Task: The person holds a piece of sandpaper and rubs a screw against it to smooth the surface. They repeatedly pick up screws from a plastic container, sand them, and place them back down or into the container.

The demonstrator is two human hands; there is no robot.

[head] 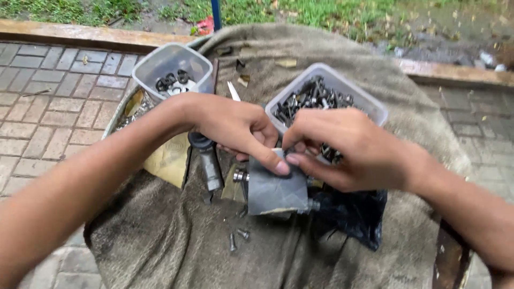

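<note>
Outdoors, on a cloth-draped bench (160, 241), our left hand (235, 128) and right hand (353, 152) pinch a grey plate (273, 187); the loose bolts (238, 238) at 6 o'clock could roll off.

Both hands, left (235, 128) and right (348, 147), meet fingertip-to-fingertip.

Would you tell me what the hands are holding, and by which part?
Both the left hand and right hand pinch the grey metal block at its top edge.

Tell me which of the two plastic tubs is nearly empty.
The left plastic tub: only a few dark rings lie inside. The right plastic tub is full of bolts.
</note>
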